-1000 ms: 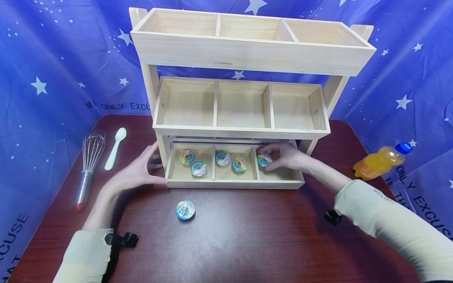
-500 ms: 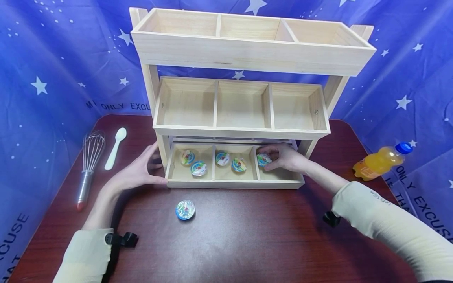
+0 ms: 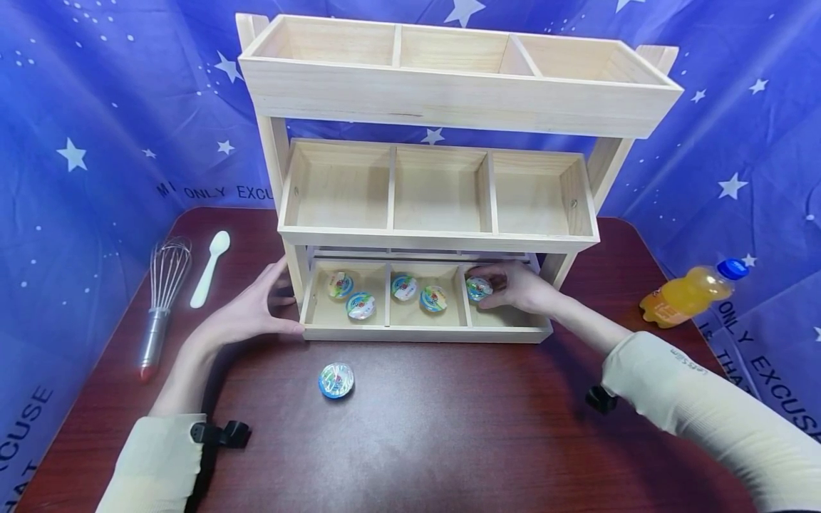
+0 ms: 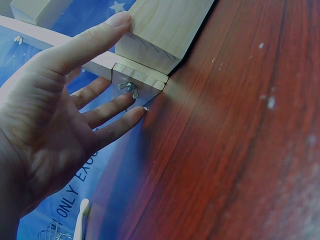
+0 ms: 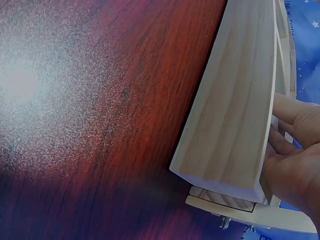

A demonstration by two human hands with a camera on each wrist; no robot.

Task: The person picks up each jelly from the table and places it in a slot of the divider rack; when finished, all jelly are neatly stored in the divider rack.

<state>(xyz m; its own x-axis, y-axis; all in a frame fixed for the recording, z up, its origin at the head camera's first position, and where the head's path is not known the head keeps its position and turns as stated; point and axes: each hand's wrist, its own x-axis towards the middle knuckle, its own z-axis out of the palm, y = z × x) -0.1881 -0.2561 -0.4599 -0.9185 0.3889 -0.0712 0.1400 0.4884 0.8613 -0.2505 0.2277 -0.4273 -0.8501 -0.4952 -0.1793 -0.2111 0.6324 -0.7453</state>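
In the right compartment of the wooden rack's bottom tray, my right hand holds a small jelly cup with a printed lid between thumb and fingers. The tray's front board hides that cup in the right wrist view. My left hand is at the tray's left end, thumb at the front corner, other fingers spread beside the wing nut in the left wrist view. Two jelly cups lie in the left compartment and two more in the middle one. Another jelly cup is on the table in front.
Above are the rack's middle tray and top tray, each with three compartments. A whisk and a white spoon lie at the left. An orange drink bottle lies tilted at the right edge by the blue curtain.
The right forearm has shifted slightly to the left. The right hand keeps its hold on the jelly cup in the right compartment, and the left hand stays in place.
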